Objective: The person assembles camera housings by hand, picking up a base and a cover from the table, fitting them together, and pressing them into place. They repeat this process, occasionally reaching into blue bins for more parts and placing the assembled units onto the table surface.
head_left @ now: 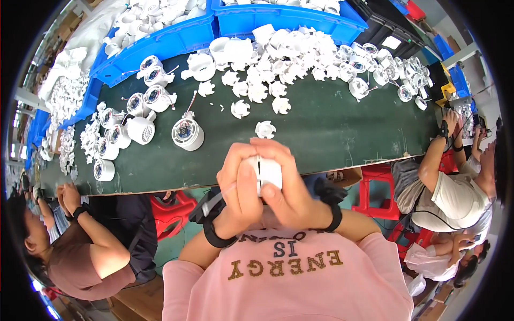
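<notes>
Close to my chest, at the near table edge, both hands are closed around a white round plastic housing point(269, 174). A dark narrow gap runs down it between two parts. My left hand point(239, 190) wraps its left side, and my right hand point(293, 187) presses its right side, with the fingertips meeting on top. Just beyond my fingers a small white finned wheel point(265, 129) lies on the green table point(332, 123). To its left stands a white round housing point(188, 132) with a circuit board inside and a wire sticking up.
Several similar housings point(140, 130) stand at the left. White plastic parts point(289, 56) are heaped at the back before blue bins point(289, 20). More round units point(383, 69) lie at the far right. Co-workers sit on both sides, near red stools point(372, 190).
</notes>
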A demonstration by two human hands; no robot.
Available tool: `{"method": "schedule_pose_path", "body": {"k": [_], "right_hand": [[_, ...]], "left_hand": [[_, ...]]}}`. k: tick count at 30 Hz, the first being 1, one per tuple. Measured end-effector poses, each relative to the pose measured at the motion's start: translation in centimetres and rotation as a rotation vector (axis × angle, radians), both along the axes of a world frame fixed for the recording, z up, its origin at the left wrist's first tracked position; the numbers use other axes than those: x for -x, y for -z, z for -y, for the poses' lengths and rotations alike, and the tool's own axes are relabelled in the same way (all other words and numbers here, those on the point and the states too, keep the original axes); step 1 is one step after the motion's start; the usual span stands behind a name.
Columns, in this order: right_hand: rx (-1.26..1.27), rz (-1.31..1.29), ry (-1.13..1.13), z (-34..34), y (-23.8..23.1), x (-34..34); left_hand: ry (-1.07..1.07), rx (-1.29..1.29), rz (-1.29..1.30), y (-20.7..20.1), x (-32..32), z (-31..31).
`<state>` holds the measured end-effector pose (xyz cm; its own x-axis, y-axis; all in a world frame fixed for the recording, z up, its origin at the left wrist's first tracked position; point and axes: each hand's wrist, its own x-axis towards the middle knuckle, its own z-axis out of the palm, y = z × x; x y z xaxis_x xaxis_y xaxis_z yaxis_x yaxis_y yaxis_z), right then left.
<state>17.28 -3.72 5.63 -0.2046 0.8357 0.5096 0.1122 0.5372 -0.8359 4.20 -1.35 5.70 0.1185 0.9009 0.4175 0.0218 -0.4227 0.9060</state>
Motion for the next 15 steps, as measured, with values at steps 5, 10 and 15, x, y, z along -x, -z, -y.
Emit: {"method": "schedule_pose_path", "body": {"k": [5,10,15], "right_hand": [[0.057,0.246,0.126,-0.7,0.2,-2.2],[0.071,0.24,0.252,-0.4,-0.7,-0.6],[-0.011,0.227,0.24,-0.9,-0.1,-0.9]], "left_hand": [[0.088,0.262,-0.016,-0.2,0.0,-1.0],[0.084,0.328,0.042,-0.8,-0.1,-1.0],[0.112,0.345,0.043,-1.0,0.0,-1.2]]}}
